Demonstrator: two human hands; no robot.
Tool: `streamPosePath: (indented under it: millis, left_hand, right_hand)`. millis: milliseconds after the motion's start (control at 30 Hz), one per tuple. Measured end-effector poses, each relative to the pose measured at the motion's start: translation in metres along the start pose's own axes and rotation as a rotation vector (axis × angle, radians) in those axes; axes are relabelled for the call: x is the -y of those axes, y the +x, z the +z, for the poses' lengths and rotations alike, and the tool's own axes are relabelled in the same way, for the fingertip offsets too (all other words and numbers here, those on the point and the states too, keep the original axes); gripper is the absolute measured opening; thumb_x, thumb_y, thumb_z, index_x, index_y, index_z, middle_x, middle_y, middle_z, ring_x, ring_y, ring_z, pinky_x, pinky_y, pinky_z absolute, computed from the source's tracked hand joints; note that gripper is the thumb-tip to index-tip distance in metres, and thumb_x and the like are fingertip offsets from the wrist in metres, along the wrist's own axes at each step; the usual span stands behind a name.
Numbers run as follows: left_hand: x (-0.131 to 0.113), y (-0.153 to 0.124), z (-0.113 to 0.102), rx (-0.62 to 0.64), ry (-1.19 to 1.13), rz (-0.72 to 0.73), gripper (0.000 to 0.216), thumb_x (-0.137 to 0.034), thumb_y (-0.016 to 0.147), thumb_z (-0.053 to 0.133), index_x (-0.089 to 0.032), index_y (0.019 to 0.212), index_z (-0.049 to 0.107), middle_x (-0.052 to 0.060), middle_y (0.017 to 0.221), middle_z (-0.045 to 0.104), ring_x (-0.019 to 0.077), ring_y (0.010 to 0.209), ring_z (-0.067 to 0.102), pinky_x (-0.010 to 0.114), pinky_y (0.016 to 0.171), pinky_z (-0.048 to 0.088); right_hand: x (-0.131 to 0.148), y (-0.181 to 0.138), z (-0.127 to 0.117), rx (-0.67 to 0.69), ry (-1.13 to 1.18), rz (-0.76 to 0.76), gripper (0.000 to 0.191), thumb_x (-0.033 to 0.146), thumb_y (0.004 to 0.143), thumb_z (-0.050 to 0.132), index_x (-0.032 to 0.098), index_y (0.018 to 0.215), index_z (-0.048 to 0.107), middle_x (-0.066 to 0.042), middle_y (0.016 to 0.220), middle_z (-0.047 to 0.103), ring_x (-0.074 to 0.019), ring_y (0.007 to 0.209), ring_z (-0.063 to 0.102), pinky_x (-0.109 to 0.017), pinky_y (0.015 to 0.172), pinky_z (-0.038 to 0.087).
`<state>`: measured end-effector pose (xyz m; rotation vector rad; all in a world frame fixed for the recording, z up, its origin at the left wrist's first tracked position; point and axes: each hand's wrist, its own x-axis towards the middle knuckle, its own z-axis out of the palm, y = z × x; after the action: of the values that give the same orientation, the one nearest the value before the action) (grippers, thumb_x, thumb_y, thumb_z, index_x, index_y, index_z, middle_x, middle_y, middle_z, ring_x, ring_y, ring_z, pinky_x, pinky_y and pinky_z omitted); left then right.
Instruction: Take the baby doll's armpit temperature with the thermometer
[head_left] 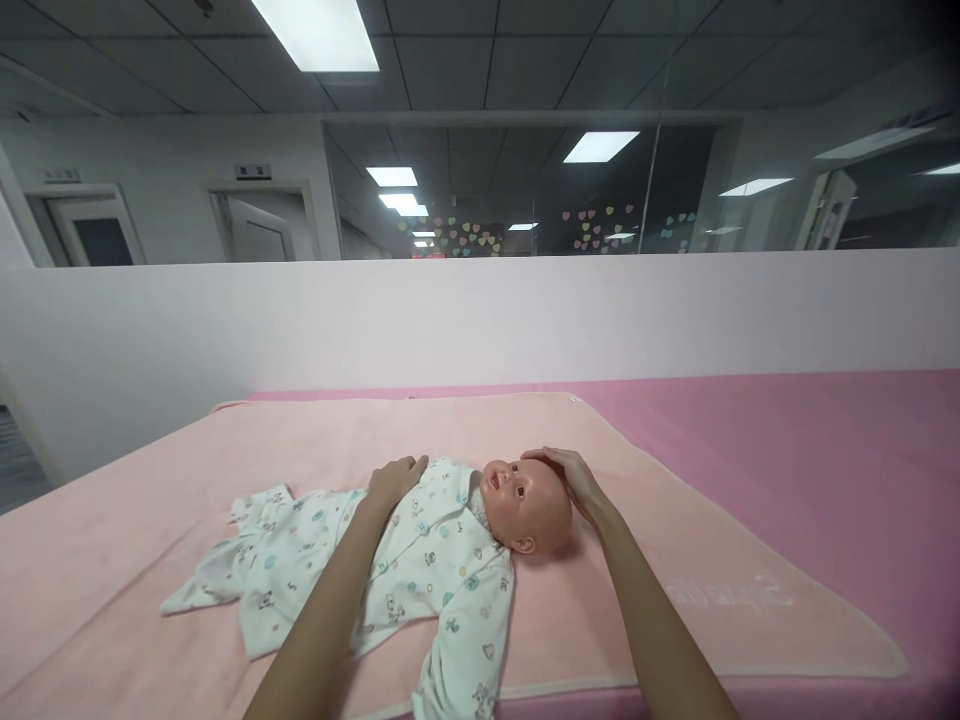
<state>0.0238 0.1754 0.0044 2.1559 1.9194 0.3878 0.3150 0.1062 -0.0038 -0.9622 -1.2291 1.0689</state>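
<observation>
A baby doll (540,510) lies on its back across a peach blanket (660,560), its bald head to the right and its legs to the left. It wears a white printed baby outfit (427,570) with long sleeves and trouser legs. My left hand (396,480) rests flat on the doll's belly, fingers stretched out. My right hand (566,472) lies over the crown of the doll's head, with its fingers extended along the top. Neither hand is wrapped round anything. The doll's feet and hands are hidden within the cloth.
The blanket covers part of a pink padded surface (825,470), which shows at the right and along the back. Behind it stands a low white wall (480,320) with glass above. A doorway (262,225) is visible beyond at the left.
</observation>
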Motion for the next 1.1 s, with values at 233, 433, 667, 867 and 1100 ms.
streamPosePath:
  millis: [233, 433, 667, 867, 1100]
  left_hand:
    - [-0.003, -0.003, -0.003, -0.006, -0.010, -0.018, 0.051, -0.056, 0.080, 0.024, -0.023, 0.099, 0.057, 0.011, 0.102, 0.066, 0.0304, 0.095, 0.058, 0.041, 0.081, 0.039]
    - [-0.001, -0.005, -0.002, -0.012, -0.051, -0.027, 0.051, -0.056, 0.079, 0.026, -0.022, 0.103, 0.055, 0.010, 0.098, 0.067, 0.0304, 0.094, 0.059, 0.041, 0.082, 0.038]
    - [0.000, -0.004, 0.000, -0.020, -0.125, -0.077, 0.055, -0.062, 0.076, 0.028, -0.022, 0.102, 0.056, 0.011, 0.102, 0.066, 0.0316, 0.098, 0.057, 0.042, 0.085, 0.038]
    - [0.003, -0.005, 0.002, -0.043, -0.268, -0.091, 0.054, -0.061, 0.075, 0.038, -0.021, 0.109, 0.054, 0.012, 0.103, 0.065, 0.0321, 0.100, 0.057, 0.044, 0.087, 0.038]
    - [-0.002, -0.020, -0.016, -0.257, -0.784, 0.089, 0.050, -0.042, 0.087, 0.035, -0.021, 0.132, 0.029, 0.010, 0.138, 0.037, 0.0166, 0.118, 0.045, 0.025, 0.091, 0.040]
  right_hand:
    - [0.003, 0.000, 0.004, 0.031, -0.032, 0.022, 0.030, 0.042, 0.065, 0.059, 0.017, 0.073, 0.073, -0.006, 0.085, 0.071, -0.0251, 0.090, 0.060, -0.034, 0.083, 0.042]
    - [0.000, 0.003, 0.001, 0.036, -0.029, 0.031, 0.034, 0.046, 0.062, 0.062, 0.016, 0.072, 0.073, -0.008, 0.084, 0.071, -0.0256, 0.090, 0.060, -0.035, 0.084, 0.042]
    - [0.000, 0.004, 0.002, 0.004, -0.010, 0.048, 0.030, 0.044, 0.060, 0.063, 0.017, 0.067, 0.073, -0.007, 0.082, 0.071, -0.0270, 0.091, 0.060, -0.035, 0.083, 0.042]
    - [0.003, 0.001, 0.004, 0.009, 0.106, 0.064, 0.031, 0.044, 0.060, 0.063, 0.016, 0.071, 0.073, -0.008, 0.086, 0.071, -0.0261, 0.091, 0.060, -0.033, 0.083, 0.043]
    - [0.003, 0.001, 0.006, 0.034, 0.010, 0.086, 0.029, 0.041, 0.062, 0.061, 0.016, 0.073, 0.072, -0.006, 0.085, 0.071, -0.0256, 0.091, 0.060, -0.032, 0.080, 0.043]
